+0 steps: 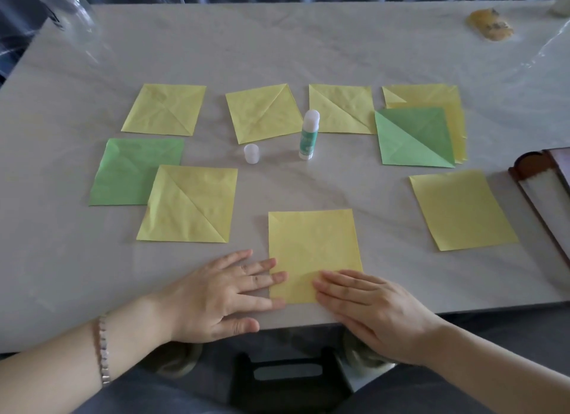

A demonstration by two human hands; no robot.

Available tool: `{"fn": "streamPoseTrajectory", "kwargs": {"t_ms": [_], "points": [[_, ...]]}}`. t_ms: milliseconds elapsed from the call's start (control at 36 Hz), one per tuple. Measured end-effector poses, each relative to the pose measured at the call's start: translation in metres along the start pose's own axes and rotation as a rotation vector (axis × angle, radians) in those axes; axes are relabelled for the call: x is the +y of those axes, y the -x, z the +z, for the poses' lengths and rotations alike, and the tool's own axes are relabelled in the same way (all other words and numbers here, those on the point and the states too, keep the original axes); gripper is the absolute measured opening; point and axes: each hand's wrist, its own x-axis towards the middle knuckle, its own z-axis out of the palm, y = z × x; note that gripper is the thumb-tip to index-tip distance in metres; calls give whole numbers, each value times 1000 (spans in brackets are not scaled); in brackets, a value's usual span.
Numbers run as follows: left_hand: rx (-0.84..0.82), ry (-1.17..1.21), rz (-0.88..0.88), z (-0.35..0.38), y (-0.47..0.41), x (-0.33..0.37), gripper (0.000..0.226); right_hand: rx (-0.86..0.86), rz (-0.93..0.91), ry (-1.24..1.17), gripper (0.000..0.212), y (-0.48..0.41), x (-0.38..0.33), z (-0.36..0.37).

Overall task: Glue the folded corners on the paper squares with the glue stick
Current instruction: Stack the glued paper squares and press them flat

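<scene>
Both hands lay flat on a yellow paper square (311, 244) at the near edge of the surface (308, 43), as I watched the head-camera feed from my remote station. The right hand (373, 311), its fingers (339, 282) straight and pressed together, bore down on the square's near right corner, where a folded flap appeared to lie beneath it; I could not see the fold plainly. The left hand (216, 296), fingers spread, touched the square's left edge with its fingertips. Neither hand held anything. The glue stick (308, 136) stood upright and uncapped well beyond the square, its long axis vertical, almost straight ahead of the right fingertips and a little to the right of the left ones. Its cap (252, 153) stood just left of it. I judged the two hands about equally near the glue stick, with the left the freer to reach, since the right was pinning the corner. Other paper squares (265, 112), yellow and green, lay on every side of the glue stick, several showing diagonal creases.
</scene>
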Motion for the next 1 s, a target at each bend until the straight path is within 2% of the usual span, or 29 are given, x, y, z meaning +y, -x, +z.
{"fn": "streamPoseTrajectory", "kwargs": {"t_ms": [389, 500, 556, 611, 694, 778, 889, 1000], "points": [[74, 64, 75, -10, -3, -7, 41, 88, 83, 107, 32, 41, 18, -24], [366, 108, -28, -16, -20, 4, 40, 213, 140, 89, 28, 19, 16, -34], [511, 53, -157, -12, -39, 13, 29, 262, 190, 67, 30, 4, 13, -35], [570, 21, -335, -5, -61, 23, 30, 238, 252, 52, 34, -10, 6, -30], [468, -24, -499, 8, -85, 34, 45, 94, 331, 122, 49, -26, -6, -15], [358, -90, -565, 21, -93, 39, 52, -26, 411, 234, 59, -38, -13, 2], [320, -112, -605, 28, -93, 38, 56, -6, 517, 267, 59, -52, -9, 14], [286, -97, -625, 26, -91, 36, 59, 11, 545, 277, 62, -61, 0, 14]]}}
